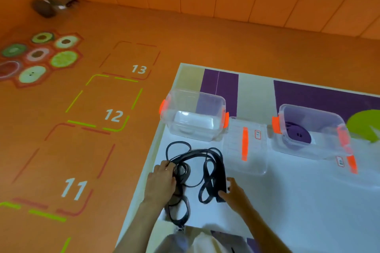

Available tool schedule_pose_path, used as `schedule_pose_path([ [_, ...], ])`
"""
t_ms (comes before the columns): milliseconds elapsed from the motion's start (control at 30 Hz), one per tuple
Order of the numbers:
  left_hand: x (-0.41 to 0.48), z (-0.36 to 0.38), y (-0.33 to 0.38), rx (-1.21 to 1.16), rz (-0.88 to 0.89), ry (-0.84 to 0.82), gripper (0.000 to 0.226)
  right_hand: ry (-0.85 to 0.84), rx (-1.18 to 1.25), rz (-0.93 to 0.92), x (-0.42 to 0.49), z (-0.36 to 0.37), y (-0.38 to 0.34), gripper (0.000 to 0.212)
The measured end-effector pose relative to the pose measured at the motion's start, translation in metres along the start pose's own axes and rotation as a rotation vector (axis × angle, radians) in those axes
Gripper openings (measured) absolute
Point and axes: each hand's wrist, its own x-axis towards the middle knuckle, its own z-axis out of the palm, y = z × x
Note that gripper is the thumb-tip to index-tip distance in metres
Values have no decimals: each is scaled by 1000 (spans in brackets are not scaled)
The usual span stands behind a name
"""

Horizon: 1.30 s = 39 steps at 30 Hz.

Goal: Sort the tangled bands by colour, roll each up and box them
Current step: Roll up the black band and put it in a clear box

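Black bands (195, 170) tangled between left hand (162, 183); right hand (234, 193).

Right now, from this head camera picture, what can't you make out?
Head view only:
Writing on the lid label: too small to read.
The dark object in the far corner: blurred, unidentifiable.
Number of black bands in the tangle: loops overlap, and the left hand covers some.
The white thing inside the left clear box: hazy through the wall.
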Motion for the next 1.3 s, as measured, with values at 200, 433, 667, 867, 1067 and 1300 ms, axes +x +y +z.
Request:
schedule_pose_path([
  [200, 4, 32, -26, -96, -58, -178, 69, 180, 138, 113, 3, 25, 1, 42],
  [433, 15, 43, -39, -360, -46, -64, 72, 409, 255, -110, -18, 0, -19, 22],
  [667, 29, 34, -38, -332, -51, -94, 77, 648, 53, -428, -30, -25, -28, 33],
  [867, 33, 32, -41, -343, -104, -152, 85, 673, 185, -543, -37, -62, -49, 40],
  [1067, 39, 24, -40, -366, -111, -260, 87, 624, 247, -714, -42, -82, -64, 49],
  [1300, 46, -23, 12, -577, 191, -123, 97, 351, 412, -633, -48, -85, -87, 37],
])
